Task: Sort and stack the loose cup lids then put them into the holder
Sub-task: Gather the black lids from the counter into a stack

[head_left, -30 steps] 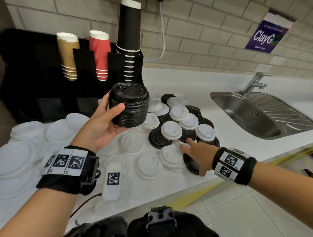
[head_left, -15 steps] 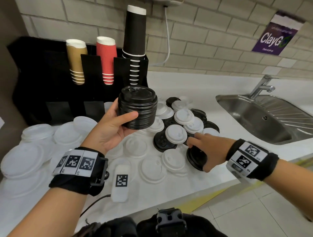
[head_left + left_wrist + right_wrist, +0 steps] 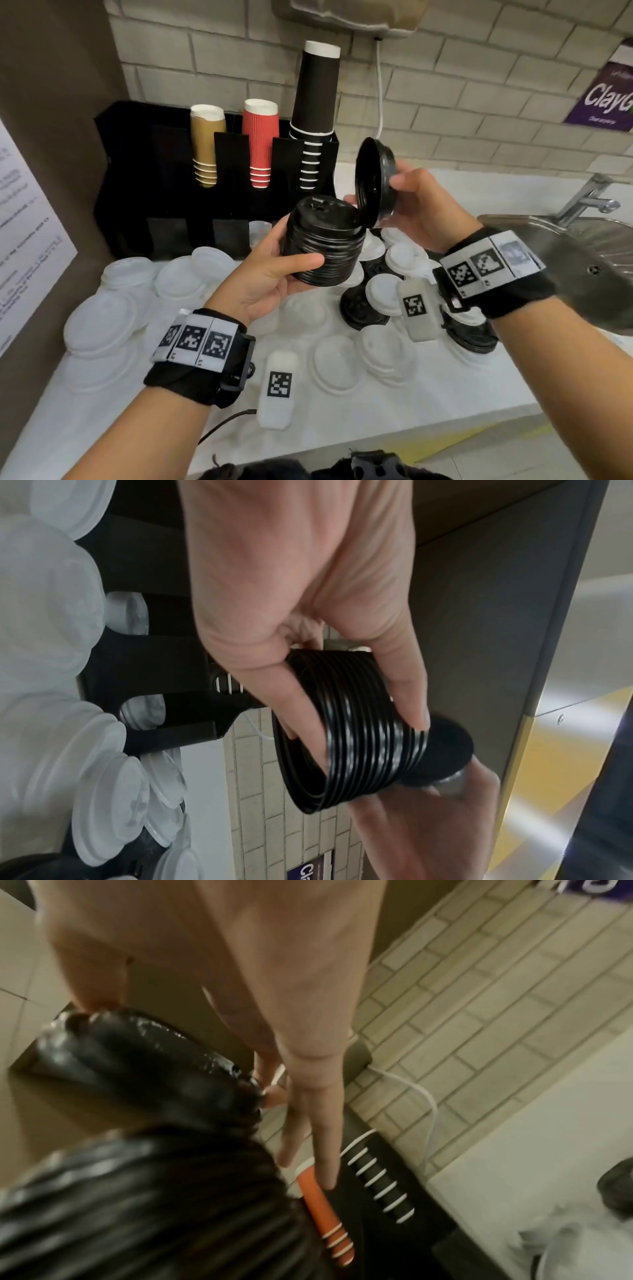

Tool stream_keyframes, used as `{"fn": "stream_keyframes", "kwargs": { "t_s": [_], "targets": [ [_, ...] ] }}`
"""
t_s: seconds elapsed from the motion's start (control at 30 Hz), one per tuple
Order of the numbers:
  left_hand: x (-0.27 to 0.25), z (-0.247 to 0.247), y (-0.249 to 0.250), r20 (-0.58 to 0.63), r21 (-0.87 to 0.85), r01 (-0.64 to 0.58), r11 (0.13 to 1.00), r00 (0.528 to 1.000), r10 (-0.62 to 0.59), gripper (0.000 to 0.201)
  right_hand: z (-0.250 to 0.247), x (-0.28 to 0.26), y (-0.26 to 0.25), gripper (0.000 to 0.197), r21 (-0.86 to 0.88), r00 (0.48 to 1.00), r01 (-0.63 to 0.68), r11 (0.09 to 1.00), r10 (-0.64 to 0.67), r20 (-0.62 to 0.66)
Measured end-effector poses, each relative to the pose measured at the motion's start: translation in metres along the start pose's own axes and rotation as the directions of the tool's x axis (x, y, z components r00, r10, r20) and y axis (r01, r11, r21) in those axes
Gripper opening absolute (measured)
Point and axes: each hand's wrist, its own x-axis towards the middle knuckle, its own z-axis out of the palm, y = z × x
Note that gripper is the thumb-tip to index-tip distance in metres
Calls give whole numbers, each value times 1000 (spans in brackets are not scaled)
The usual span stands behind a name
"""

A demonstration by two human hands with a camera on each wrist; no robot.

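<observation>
My left hand (image 3: 274, 270) grips a stack of black lids (image 3: 323, 245) above the counter; the same lid stack (image 3: 356, 737) fills the left wrist view. My right hand (image 3: 416, 209) pinches a single black lid (image 3: 373, 181), tilted on edge, its lower rim touching the top right of the stack. That single lid (image 3: 143, 1056) appears blurred in the right wrist view, above the stack (image 3: 137, 1204). Loose white lids (image 3: 387, 294) and black lids (image 3: 363, 308) lie on the counter below. The black holder (image 3: 178, 205) stands at the back.
Gold, red and black cup stacks (image 3: 260, 144) stand in the holder's slots. Large clear lids (image 3: 102, 325) cover the counter's left side. A steel sink (image 3: 582, 260) with a tap (image 3: 589, 198) lies to the right. A purple sign (image 3: 606, 99) hangs on the brick wall.
My right hand has lifted a black lid off the counter pile and brought it up to the top of the stack. My left hand has kept holding the stack.
</observation>
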Motion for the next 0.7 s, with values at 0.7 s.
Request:
{"fn": "stream_keyframes", "kwargs": {
  "t_s": [0.7],
  "targets": [
    [-2,-12,4,-20,-10,-25,1000,999,25,64,30,24,-9,47,-342,974,163,925,-97,203]
  ]
}}
